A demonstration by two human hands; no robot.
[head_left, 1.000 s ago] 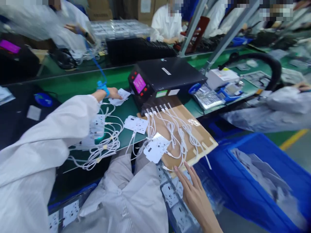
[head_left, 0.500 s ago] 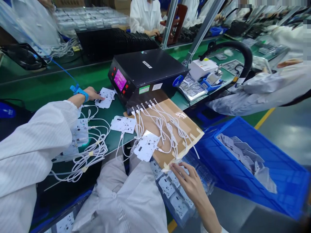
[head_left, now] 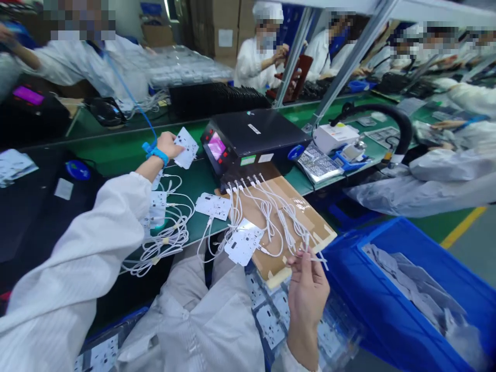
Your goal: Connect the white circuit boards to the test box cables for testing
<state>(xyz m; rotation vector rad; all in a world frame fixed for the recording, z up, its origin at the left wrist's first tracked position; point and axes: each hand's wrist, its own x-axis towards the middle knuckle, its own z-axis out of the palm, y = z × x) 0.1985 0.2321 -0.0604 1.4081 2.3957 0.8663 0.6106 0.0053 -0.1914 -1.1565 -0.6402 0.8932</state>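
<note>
My left hand (head_left: 169, 145), with a blue band at the wrist, pinches a white circuit board (head_left: 186, 148) by its left edge, raised left of the black test box (head_left: 251, 135). My right hand (head_left: 309, 281) is closed on the end of a white cable (head_left: 307, 242), over the front right of the brown cardboard (head_left: 279, 263). Several white cables run from the box across the cardboard. One is plugged into a white board (head_left: 244, 242) at the cardboard's left edge. Another board (head_left: 213, 206) with a cable lies just left of the cardboard.
Coiled white cables (head_left: 166, 245) and boards lie under my left forearm. A blue bin (head_left: 372, 289) with grey material stands at the right. Trays of boards (head_left: 270, 326) sit below the cardboard. A black hose (head_left: 401, 119) arches at the right; people work across the line.
My left hand has lifted the board off the green table. My right hand has moved from the cardboard's front corner to the right and taken a cable end. The view has tilted up.
</note>
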